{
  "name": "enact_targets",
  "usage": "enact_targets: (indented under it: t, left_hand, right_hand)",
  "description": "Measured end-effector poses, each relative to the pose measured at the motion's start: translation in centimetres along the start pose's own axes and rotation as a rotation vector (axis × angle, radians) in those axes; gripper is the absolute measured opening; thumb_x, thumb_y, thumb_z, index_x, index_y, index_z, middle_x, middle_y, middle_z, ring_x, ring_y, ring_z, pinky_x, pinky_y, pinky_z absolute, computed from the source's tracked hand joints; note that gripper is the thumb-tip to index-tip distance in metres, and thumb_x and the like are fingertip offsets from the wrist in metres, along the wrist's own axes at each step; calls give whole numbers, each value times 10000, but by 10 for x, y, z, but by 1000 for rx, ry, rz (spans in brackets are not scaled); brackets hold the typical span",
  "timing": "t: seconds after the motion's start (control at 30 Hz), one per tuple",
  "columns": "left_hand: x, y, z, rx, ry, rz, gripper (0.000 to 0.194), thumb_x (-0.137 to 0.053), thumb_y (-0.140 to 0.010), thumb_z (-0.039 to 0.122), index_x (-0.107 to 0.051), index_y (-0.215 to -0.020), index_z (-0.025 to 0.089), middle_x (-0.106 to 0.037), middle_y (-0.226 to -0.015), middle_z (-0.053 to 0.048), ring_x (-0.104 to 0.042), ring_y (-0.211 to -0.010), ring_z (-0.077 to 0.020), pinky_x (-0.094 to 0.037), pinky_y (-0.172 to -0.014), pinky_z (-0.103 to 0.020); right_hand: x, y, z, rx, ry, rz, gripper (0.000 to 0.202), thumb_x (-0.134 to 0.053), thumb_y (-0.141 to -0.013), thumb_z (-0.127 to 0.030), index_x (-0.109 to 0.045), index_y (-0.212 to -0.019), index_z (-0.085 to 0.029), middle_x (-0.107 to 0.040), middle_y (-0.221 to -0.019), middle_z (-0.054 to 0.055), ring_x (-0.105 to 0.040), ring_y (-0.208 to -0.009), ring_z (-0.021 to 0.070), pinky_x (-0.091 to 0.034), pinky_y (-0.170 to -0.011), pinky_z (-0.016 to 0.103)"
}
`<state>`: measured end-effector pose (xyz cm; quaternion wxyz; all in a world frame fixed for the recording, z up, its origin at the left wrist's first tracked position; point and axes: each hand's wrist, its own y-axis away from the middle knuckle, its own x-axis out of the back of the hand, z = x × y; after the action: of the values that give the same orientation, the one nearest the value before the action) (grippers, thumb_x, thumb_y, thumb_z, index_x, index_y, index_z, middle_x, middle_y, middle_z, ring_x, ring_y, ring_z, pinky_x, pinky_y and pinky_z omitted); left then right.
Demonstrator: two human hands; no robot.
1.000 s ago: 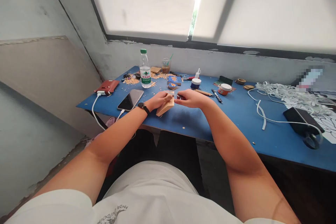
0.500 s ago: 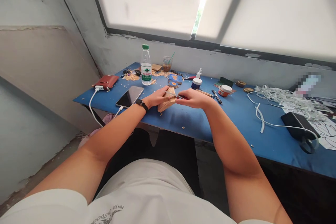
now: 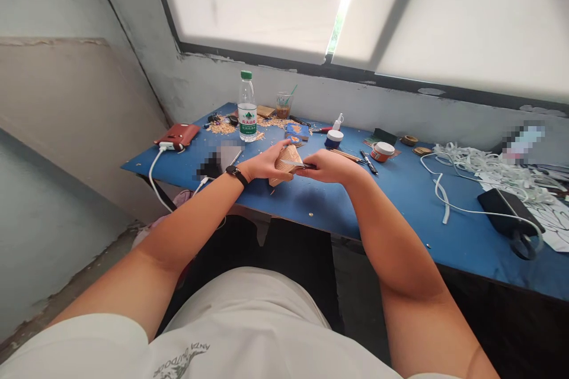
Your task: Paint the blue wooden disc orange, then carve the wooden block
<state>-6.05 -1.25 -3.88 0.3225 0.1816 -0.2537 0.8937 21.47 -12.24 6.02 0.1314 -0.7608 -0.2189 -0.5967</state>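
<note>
A pale wood block (image 3: 284, 161) is held near the front edge of the blue table, its grained face turned up. My left hand (image 3: 265, 164) grips it from the left, thumb along the near side and fingers at the far side. In my right hand (image 3: 326, 166) is a knife (image 3: 294, 163), its thin blade pointing left across the block's face. The fingers wrap round the handle and hide most of it. Whether the blade's edge cuts into the wood, I cannot tell.
On the blue table (image 3: 400, 213) stand a water bottle (image 3: 248, 109), a cup (image 3: 283, 105), a blue-labelled jar (image 3: 333, 140) and an orange-labelled jar (image 3: 383, 152). Wood shavings (image 3: 222, 125) lie behind. A partly blurred phone (image 3: 230, 157), a brown case (image 3: 180, 136) and a black box (image 3: 507, 212) with cables lie around.
The block has been turned so its grained face shows more. My left hand's fingers have spread wider round it, and the knife blade now lies lower across the face.
</note>
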Motion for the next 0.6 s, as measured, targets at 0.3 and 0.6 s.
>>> enact_targets:
  t: [0.3,0.6]
  left_hand:
    - [8,-6,-15,57,7,-33,1237,-1198,-731,549,-723,-1823,214,-813,-1691,-224,-761,-1642,-529,-618,-1421,-689]
    - [6,-10,-30,104,55,-28,1250,-1128,-848,800,-708,-1824,141,-711,-1866,-306,-653,-1782,-561,-517,-1523,-703]
  right_hand:
    - [2,-1,-29,-160,112,-82,577,-689,-1274,-694,-836,-986,-216,-731,-826,74,-613,-772,232,-382,-773,403]
    - [-1,-2,-30,-116,152,-68,586,-725,-1241,-721,-832,-1003,-196,-742,-857,107,-632,-780,259,-395,-766,416]
